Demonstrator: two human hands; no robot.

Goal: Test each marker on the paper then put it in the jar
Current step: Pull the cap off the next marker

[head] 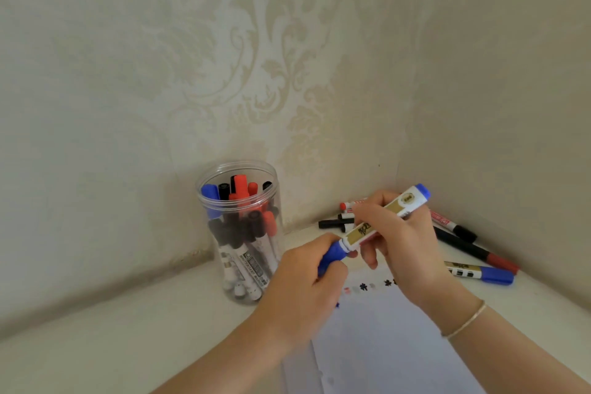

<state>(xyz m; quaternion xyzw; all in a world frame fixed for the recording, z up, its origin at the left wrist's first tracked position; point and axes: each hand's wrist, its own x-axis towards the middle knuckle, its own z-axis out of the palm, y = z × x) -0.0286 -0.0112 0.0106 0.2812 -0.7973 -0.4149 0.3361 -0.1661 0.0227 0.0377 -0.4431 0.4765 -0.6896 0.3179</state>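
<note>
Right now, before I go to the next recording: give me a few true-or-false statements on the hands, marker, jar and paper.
1. Both hands hold the same blue marker. True: the left hand grips its cap, the right hand its barrel.
2. The jar is empty. False: it holds many markers.
3. The paper is unmarked. False: small ink marks show near its far edge.
4. Loose markers lie beyond the right hand. True.

light: soft, even | shadows: faint | edges: wide-angle bending | slightly blurry
</note>
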